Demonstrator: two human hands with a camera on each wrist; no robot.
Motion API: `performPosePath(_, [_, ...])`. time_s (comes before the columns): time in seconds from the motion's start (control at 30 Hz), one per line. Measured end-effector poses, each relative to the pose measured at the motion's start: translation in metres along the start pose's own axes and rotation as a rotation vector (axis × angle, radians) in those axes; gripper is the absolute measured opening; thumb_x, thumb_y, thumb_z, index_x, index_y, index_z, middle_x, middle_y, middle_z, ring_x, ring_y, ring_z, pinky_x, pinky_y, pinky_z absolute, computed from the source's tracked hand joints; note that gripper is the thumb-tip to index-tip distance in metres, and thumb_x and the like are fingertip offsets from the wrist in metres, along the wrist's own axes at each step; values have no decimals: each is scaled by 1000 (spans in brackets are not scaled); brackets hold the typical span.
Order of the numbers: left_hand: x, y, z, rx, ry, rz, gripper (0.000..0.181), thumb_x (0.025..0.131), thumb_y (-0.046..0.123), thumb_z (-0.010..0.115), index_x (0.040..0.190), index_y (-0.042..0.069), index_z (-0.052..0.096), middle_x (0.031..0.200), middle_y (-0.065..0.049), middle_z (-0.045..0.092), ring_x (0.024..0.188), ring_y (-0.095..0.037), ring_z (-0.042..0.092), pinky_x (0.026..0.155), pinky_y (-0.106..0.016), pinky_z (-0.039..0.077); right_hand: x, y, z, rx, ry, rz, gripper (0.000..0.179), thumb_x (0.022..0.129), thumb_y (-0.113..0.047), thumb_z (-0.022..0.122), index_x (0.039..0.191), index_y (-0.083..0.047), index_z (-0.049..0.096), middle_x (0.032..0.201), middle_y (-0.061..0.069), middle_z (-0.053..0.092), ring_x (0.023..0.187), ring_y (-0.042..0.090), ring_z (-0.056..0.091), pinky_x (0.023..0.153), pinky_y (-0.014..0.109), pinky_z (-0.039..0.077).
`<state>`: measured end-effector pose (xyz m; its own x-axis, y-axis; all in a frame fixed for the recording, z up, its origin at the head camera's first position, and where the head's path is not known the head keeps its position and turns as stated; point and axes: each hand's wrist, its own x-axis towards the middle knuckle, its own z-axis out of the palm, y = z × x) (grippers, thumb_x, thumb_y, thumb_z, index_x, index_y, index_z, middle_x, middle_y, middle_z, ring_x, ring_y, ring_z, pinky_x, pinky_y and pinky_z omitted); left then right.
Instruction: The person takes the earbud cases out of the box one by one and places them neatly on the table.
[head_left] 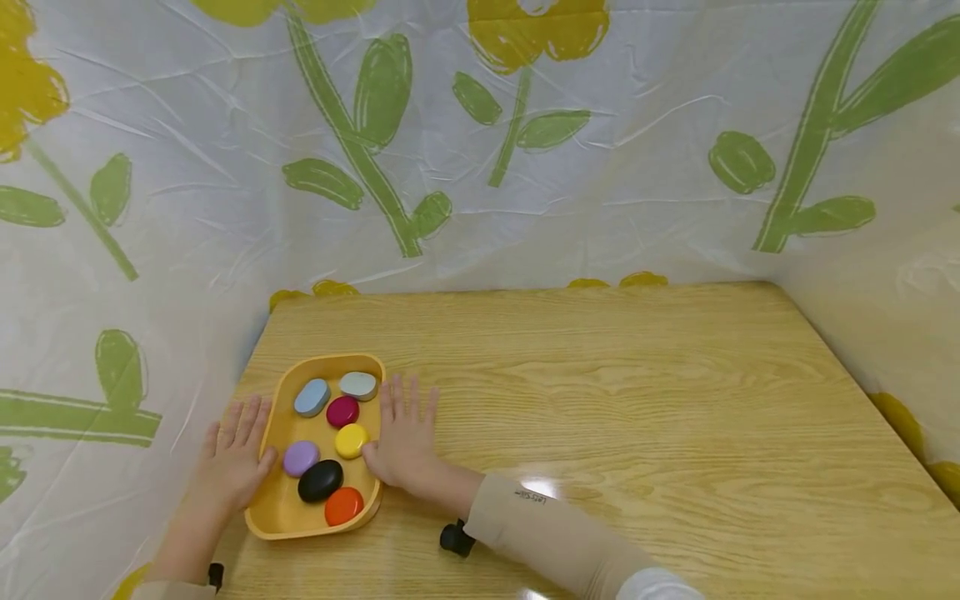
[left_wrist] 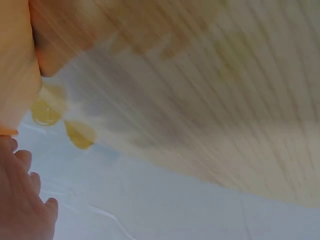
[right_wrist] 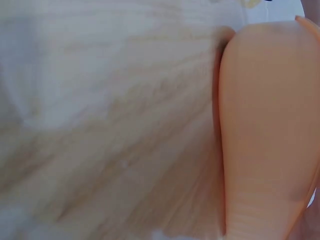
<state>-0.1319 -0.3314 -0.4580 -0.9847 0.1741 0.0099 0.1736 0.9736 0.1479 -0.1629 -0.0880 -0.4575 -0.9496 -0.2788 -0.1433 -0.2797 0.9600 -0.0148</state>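
A yellow-orange tray with rounded corners sits on the left part of the table, between two hands. My left hand lies along its left side, fingers straight and thumb at the rim. Along the right side my right hand has its fingers extended, its thumb at the rim too. Inside lie smooth pebble-like pieces: blue, grey, dark red, yellow, purple, black and orange-red. The tray's outer wall fills the right of the right wrist view.
The wood-grain table extends far to the right of the tray. A white sheet with green stems and yellow flowers hangs behind and at both sides. A black wrist-worn piece shows below the right forearm.
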Motion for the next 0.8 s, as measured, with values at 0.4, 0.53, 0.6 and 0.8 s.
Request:
performPosePath(0.4, [10, 33, 5, -21, -35, -56, 67, 94, 30, 36, 147, 6, 3, 151, -19, 7, 138, -36, -2, 107, -55, -6, -5, 35, 0, 58, -15, -12, 80, 87, -49, 36, 148, -12, -1, 154, 10, -1, 139, 34, -4, 105, 61, -3])
performPosePath(0.53, [13, 43, 6, -22, -37, -59, 67, 94, 31, 36, 147, 5, 5, 151, -18, 8, 138, -37, 0, 107, -56, -3, -8, 46, -1, 75, -4, -18, 81, 87, -48, 37, 148, -11, 0, 154, 10, -1, 139, 35, -3, 104, 61, -4])
performPosePath(0.6, [15, 48, 7, -23, -25, -55, 66, 93, 30, 37, 147, 4, 8, 151, -19, 9, 138, -37, 2, 107, -56, -1, -11, 51, -1, 96, 9, -25, 81, 86, -47, 38, 148, -10, 2, 154, 11, 0, 139, 35, -2, 104, 62, -4])
performPosePath(0.8, [22, 66, 9, -28, -11, -49, 64, 92, 29, 39, 145, 2, 16, 150, -20, 12, 137, -37, 6, 107, -56, 2, -17, 68, 2, 151, 46, -23, 81, 85, -45, 41, 148, -8, 5, 153, 12, 5, 139, 36, 2, 105, 62, -2])
